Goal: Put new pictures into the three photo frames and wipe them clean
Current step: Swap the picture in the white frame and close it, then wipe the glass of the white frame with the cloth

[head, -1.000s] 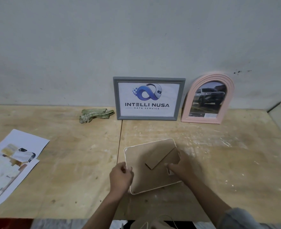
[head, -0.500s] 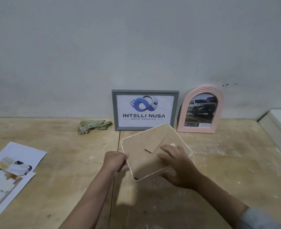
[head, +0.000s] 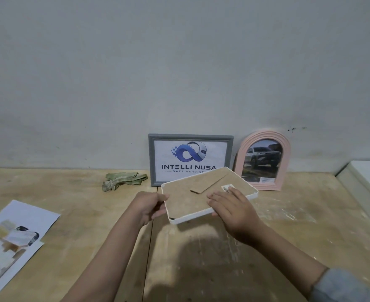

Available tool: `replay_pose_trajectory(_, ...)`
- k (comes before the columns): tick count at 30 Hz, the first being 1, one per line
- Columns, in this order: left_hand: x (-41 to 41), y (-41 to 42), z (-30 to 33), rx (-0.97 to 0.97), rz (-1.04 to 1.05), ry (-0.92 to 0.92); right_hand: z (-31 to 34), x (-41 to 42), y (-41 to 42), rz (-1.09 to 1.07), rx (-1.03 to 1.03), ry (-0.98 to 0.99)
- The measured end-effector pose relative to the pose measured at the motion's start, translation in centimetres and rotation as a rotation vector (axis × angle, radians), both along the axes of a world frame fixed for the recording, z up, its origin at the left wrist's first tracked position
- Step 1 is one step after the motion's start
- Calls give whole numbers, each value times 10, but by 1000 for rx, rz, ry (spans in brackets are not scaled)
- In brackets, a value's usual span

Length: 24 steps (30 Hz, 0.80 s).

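Both hands' fingers (head: 218,198) on the white frame (head: 192,217), back-side up.

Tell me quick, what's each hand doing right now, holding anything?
Left hand: closed on the left edge of the white frame, which is face down and lifted.
Right hand: fingers spread flat on the frame's brown backing, thumb under the near edge.

"INTELLI NUSA" above "DATA SERVICE" on the print in the grey frame (head: 190,159), at twelve o'clock, sticker on white frame's back unreadable
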State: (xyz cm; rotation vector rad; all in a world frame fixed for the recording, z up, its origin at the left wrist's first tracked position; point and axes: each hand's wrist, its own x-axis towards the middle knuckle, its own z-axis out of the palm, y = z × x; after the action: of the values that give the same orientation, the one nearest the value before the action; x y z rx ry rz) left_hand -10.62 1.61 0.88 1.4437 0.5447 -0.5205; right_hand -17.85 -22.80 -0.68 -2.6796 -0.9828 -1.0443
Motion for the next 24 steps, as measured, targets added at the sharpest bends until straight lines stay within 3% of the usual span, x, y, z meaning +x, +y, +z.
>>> replay_pose_trajectory(3,2,-8,5,-65,56,-31,8,3,2,-63,162,96)
replay_pose_trajectory(6,2,-15,4,-70,67,-73,16,5,3,-227,495,303)
replay_pose_trajectory(9,-5,-20,-5,-11,-28,-97,23,5,4,-315,877,468)
replay_pose_trajectory(11,-12,-26,-12,20,-125,-129,28,7,5,-374,1023,532)
replay_pose_trajectory(15,-21,-36,-14,81,-223,-198,20,11,5,-451,1204,643)
replay_pose_trajectory(24,-27,-20,-29,151,-208,-248,-9,19,8,-546,1406,813)
